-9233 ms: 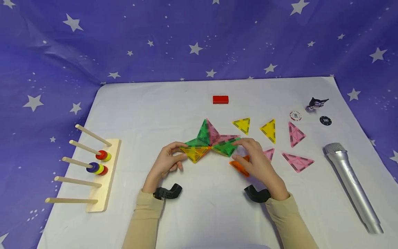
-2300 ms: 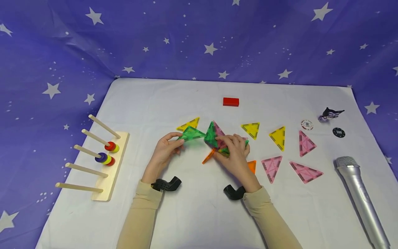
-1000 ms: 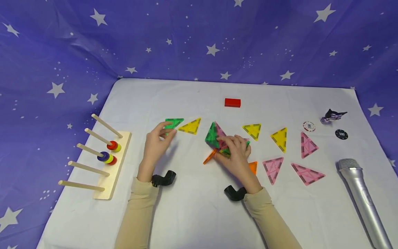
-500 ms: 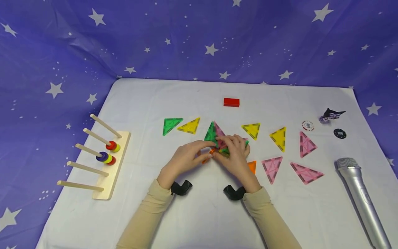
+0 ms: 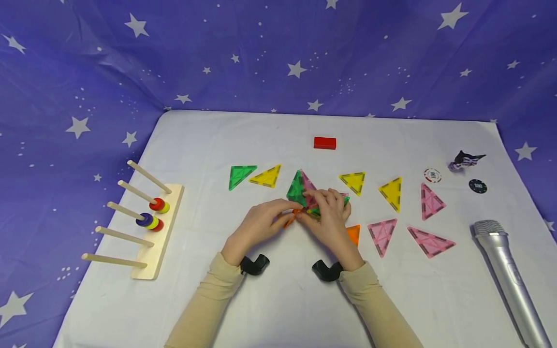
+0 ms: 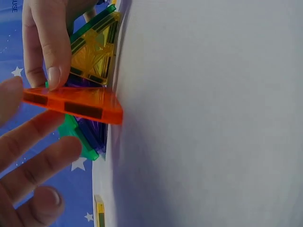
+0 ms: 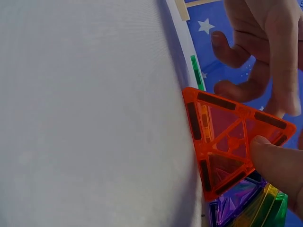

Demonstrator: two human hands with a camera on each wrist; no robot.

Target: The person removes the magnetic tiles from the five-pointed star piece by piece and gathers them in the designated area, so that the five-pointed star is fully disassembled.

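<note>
Both hands meet at table centre: the left hand (image 5: 261,226) pinches an orange triangle (image 6: 75,105) that stands on edge against the tile cluster (image 5: 304,193), which the right hand (image 5: 328,212) grips. A clean pull likely needs the cluster pinned firm. A second ago the left hand was at ten o'clock, by the green triangle (image 5: 238,175).

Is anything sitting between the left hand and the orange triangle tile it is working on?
Nothing visible does. The left hand is already at the orange triangle tile, fingers on both sides of its edge. The right hand rests on the joined tile cluster beside it, one fingertip on the orange tile.
</note>
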